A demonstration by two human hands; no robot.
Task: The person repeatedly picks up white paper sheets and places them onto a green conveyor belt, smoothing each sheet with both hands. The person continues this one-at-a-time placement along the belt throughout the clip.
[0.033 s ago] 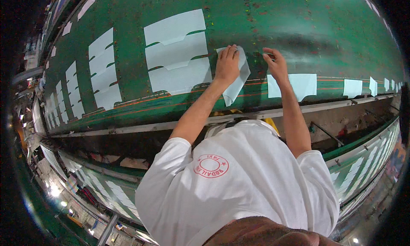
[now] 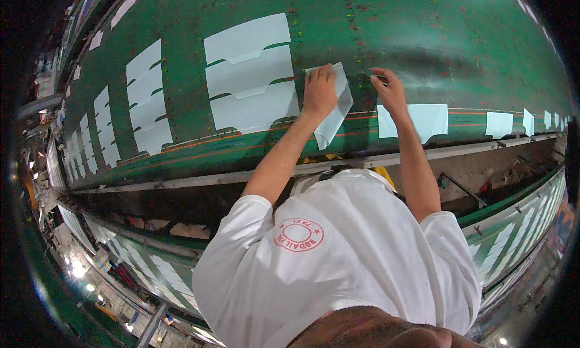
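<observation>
My left hand (image 2: 319, 93) is closed on a pale white cloth piece (image 2: 336, 115), its fingers lying together over the upper end. The cloth hangs bent and creased below the hand, its lower corner pointing toward me; my thumb is hidden. To the right, my right hand (image 2: 389, 91) hovers over the green table (image 2: 362, 22), its thumb and fingers curved and apart with nothing visible between them. Below that wrist lies a flat white cut panel (image 2: 428, 119), partly covered by my forearm. Left of my left hand, a column of white notched panels (image 2: 251, 76) lies flat.
More columns of white panels (image 2: 145, 97) continue to the left, and single panels (image 2: 499, 124) line the near edge to the right. A pale rail (image 2: 229, 179) runs along the table's near side. Behind me stands another green table with white panels (image 2: 169, 272).
My left hand and the top of the cloth have shifted very slightly left. The right hand has barely moved.
</observation>
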